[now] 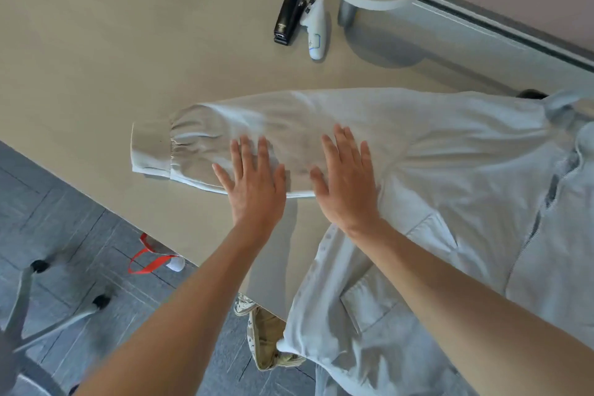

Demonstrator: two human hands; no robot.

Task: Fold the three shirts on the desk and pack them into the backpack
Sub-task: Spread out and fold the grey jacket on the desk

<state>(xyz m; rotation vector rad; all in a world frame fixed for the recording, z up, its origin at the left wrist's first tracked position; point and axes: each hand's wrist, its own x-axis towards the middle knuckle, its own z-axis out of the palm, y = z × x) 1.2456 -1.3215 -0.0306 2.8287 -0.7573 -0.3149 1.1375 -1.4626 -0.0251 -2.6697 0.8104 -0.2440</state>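
Head view: both hands, left (pixel 254 183) and right (pixel 347 183), lay flat, fingers straight, on the shirt's sleeve (pixel 244 125), which ran leftward mid-frame across the worktop (pixel 96 42); the left was nearer the cuff (pixel 151 148).

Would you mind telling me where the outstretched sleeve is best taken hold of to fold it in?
Probably at the ribbed cuff, coming from the left end of the sleeve. The cuff is a thick band lying flat and free on the desk, beyond the left hand and right hand pressing the sleeve flat.
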